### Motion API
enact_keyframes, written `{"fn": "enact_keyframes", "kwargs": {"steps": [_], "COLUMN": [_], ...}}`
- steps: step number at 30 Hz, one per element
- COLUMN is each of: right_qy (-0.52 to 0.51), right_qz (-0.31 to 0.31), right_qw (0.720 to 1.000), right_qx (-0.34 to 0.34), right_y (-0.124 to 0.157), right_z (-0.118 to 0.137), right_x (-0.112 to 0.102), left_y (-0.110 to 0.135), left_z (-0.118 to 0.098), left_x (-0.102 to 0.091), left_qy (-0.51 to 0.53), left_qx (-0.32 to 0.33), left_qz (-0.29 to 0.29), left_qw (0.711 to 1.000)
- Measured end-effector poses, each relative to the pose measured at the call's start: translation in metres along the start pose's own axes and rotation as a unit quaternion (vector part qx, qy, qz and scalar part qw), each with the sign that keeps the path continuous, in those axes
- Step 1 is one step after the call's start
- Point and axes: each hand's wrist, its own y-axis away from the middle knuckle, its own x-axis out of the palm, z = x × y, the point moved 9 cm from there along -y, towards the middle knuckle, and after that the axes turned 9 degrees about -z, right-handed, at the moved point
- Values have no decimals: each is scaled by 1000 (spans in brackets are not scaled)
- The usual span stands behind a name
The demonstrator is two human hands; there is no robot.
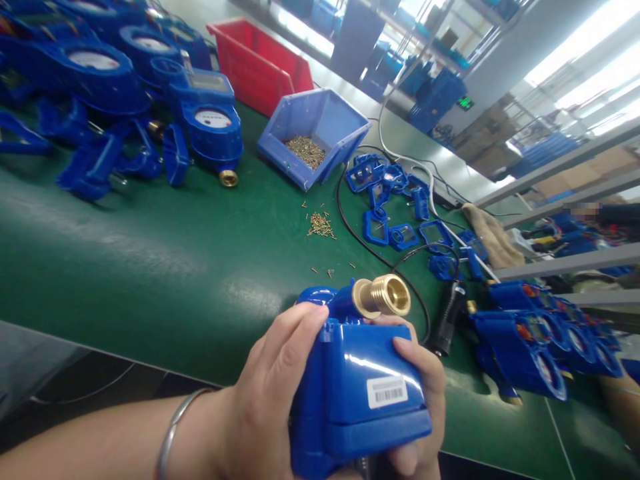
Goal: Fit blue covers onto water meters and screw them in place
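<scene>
Between my two hands is a blue water meter (pixel 370 387) with a barcode label on its casing and a threaded brass pipe end pointing up and away. My left hand (pixel 265 380), with a silver bangle at the wrist, is closed round the meter's left side. Round its right side wraps my right hand (pixel 425 380), fingers bent over the casing edge; part of that hand is hidden behind the meter. Just beyond lie a small heap of brass screws (pixel 321 225) and a few loose ones. Right of my hands rests a black electric screwdriver (pixel 447 320).
Many blue water meters (pixel 213 123) crowd the green table's (pixel 165 247) far left; more meters (pixel 520 353) stand at right. A blue bin (pixel 285 143) of screws sits before a red bin (pixel 255 67). Blue cover frames (pixel 375 227) and black cable lie nearby. Another person's arm (pixel 620 407) shows at right.
</scene>
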Motion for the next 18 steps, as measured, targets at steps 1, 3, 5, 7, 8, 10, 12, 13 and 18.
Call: {"fn": "enact_keyframes", "kwargs": {"steps": [1, 3, 5, 7, 8, 10, 12, 13, 18], "right_qy": [1, 18, 52, 76, 78, 62, 33, 19, -10], "right_qz": [-2, -23, -60, -93, -101, -103, -98, -94, -71], "right_qw": [1000, 1000, 995, 986, 984, 986, 991, 992, 994], "right_qx": [-3, 12, 62, 115, 125, 115, 90, 82, 78], "right_y": [0, 2, 5, 9, 9, 7, 3, 1, -7], "right_z": [1, 0, -8, -16, -17, -15, -10, -8, -6], "right_x": [1, 1, -3, -7, -7, -5, -2, 0, 7], "left_y": [0, 1, 0, -2, -3, -6, -9, -10, -16], "left_z": [1, 3, 4, 4, 4, 3, 4, 4, 7], "left_x": [-1, -2, -3, -3, -3, -5, -8, -9, -10], "left_qy": [1, 9, 16, 25, 28, 33, 35, 35, 46], "left_qx": [-2, -11, -21, -23, -22, -15, -10, -5, 2], "left_qz": [-5, -14, -23, -25, -25, -27, -32, -32, 3], "left_qw": [1000, 1000, 999, 999, 999, 999, 999, 999, 999]}}
